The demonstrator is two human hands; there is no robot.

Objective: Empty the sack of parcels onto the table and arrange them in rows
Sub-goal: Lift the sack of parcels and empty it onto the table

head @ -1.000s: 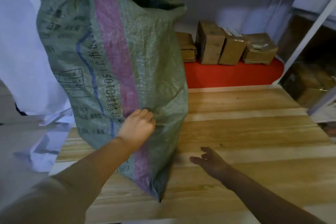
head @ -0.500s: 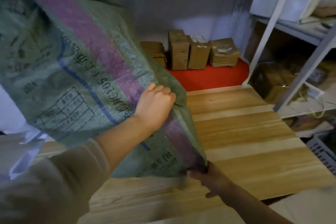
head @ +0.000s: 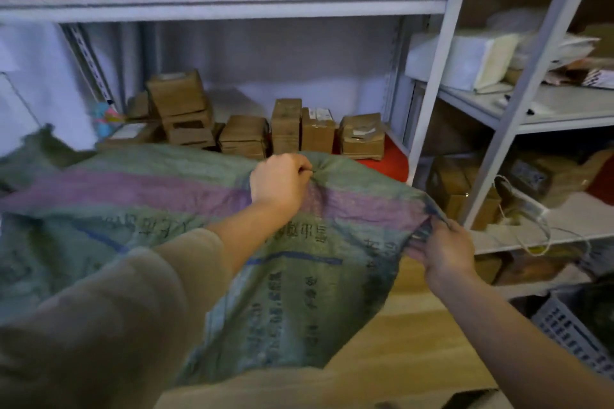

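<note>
Nearest, a beige sleeve (head: 109, 325) low on the left and a bare forearm low on the right. Wooden tabletop (head: 415, 342) below, mostly covered. Held up over it, lying roughly level, the woven green sack (head: 166, 209) with a purple stripe and blue lines, spread between both hands.

Left hand (head: 279, 181) clenched on a bunch of the sack's fabric at its upper edge, fingers (head: 300, 167) curled in and creasing the weave around them. Right hand (head: 445, 251) gripping the sack's right corner, the cloth pinched under the thumb and gathered into folds there.

Sack's mouth and left end cut off at the frame edge; contents not visible, so impossible to tell how full. Dark printed characters across the green face, upside down and too blurred to read.

Further right, a grey slotted crate (head: 571, 332), partly cut off. Beyond the sack, brown cardboard parcels (head: 285, 129) standing in a row on a red shelf surface (head: 388, 159), white labels on some, text illegible. White metal shelving (head: 432, 93) behind and to the right, with more boxes, blurred.
</note>
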